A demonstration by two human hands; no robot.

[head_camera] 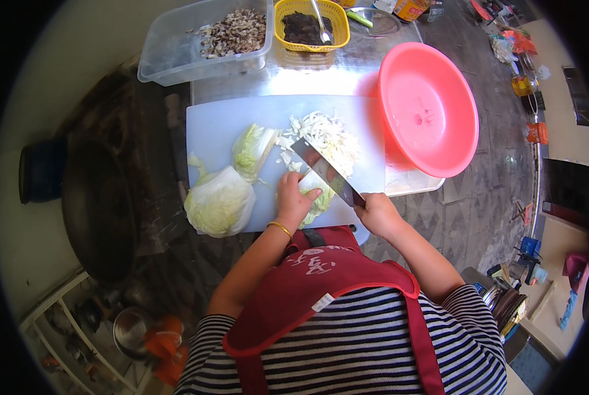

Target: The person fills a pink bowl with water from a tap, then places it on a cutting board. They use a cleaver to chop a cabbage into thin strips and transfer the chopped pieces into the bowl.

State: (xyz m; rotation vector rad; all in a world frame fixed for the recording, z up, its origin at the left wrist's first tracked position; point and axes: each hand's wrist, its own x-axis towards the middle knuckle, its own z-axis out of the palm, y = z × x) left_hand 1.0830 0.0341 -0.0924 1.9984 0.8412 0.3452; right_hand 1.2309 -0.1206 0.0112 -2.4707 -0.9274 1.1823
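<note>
My right hand [379, 213] grips the handle of a Chinese cleaver [328, 173], whose broad blade slants up and left across the cutting board. Pressed under my left hand [294, 197] is a piece of napa cabbage [318, 195], right against the blade. Shredded cabbage [326, 136] lies heaped beyond the cleaver on the white plastic cutting board [215, 121]. A cabbage wedge [251, 153] rests left of the shreds. Nearer me, a larger cabbage chunk [221, 202] sits at the board's left edge.
A pink plastic basin [428, 106] stands at the board's right, partly over it. Behind are a clear plastic tub [161, 64] of chopped food, a yellow basket [280, 37] with dark food and a spoon, and a strainer [386, 27]. A large wok [99, 212] is at left.
</note>
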